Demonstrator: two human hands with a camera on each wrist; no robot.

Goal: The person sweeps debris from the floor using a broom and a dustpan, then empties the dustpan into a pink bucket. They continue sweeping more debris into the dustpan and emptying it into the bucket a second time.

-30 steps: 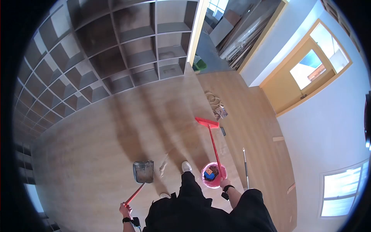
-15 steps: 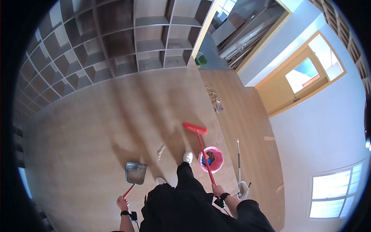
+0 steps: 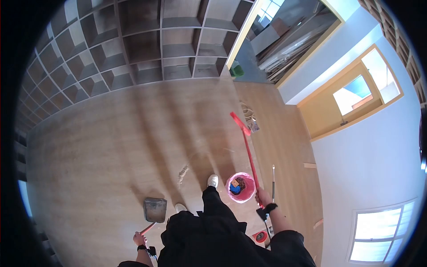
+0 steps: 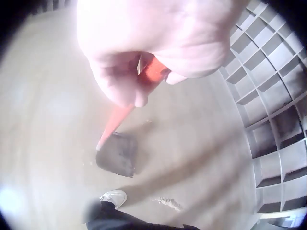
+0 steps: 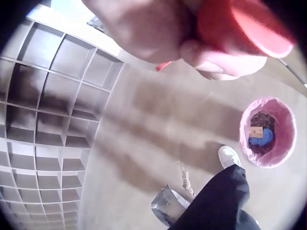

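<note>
In the head view my left hand (image 3: 139,238) grips the red handle of a dark grey dustpan (image 3: 155,210), its scoop at the lower left. The left wrist view shows fingers curled round that handle (image 4: 117,117). My right hand (image 3: 263,196) holds a red broom by its stick (image 3: 250,155), and the broom head (image 3: 240,123) points away from me. A pale streak of swept debris (image 3: 183,174) lies on the wooden floor between dustpan and broom. Close to my right hand stands a pink-lined bin (image 5: 291,139) containing brown litter and a blue item.
Cubby shelves (image 3: 178,49) line the far and left sides. Coiled cable (image 3: 247,111) and small items lie near the doorway. A thin pole (image 3: 273,182) and a red round container (image 3: 259,236) are at my right. White shoes (image 3: 213,180) stand beside the bin.
The broom head has swung nearer and left, then out farther and right. The dustpan has drawn back toward me, away from the debris. The head view has shifted.
</note>
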